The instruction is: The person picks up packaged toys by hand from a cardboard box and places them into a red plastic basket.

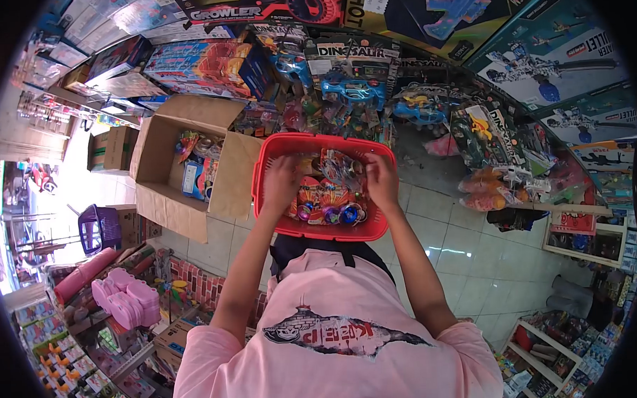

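red basket (309,144): long axis side to side | my left hand (281,180), its left end: fingers curled, hold unclear | my right hand (382,179), right end: pinching toy packet (342,166)

digging into a red basket (316,144) of packaged toys (329,202)
laying left hand (279,183) on the toys, touching a clear packet (342,166) with right hand (382,179), beside an open cardboard box (165,197)
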Demonstrator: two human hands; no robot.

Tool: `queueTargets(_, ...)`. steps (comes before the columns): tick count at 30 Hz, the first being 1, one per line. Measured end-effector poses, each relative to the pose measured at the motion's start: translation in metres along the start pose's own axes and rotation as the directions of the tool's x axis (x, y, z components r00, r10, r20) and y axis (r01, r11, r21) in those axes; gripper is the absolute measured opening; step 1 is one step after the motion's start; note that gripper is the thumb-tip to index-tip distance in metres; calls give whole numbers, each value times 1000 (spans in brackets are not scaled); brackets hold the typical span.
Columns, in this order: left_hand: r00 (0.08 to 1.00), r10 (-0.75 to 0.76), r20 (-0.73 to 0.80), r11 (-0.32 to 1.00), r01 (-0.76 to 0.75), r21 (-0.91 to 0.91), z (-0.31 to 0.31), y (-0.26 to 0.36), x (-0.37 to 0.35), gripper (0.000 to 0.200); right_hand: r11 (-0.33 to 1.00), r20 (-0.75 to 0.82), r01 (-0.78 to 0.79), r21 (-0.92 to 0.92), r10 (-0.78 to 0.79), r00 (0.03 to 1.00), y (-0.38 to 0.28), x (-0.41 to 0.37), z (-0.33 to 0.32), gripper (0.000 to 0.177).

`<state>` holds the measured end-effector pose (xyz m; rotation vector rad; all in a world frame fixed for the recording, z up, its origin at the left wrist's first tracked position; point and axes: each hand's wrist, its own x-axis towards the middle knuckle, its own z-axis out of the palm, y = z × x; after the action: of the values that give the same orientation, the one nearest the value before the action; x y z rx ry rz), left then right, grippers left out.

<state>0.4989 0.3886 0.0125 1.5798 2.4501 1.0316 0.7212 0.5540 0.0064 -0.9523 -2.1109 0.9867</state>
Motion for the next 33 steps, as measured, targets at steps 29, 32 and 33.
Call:
queueTargets(29,16,-805,594,-172,951,-258,-51,-181,-518,36,301,72,-654,-694,933,352,129,-195,102,40)
queueTargets(32,80,-853,515,-162,899,-407,-68,-205,-526,35,256,158,-641,-723,965,208,110,-203,139,39)
queueTargets(33,107,-876,469,-121,895,-430,-79,-212,-524,36,327,251,-629,-706,945,210,101,-208,157,39)
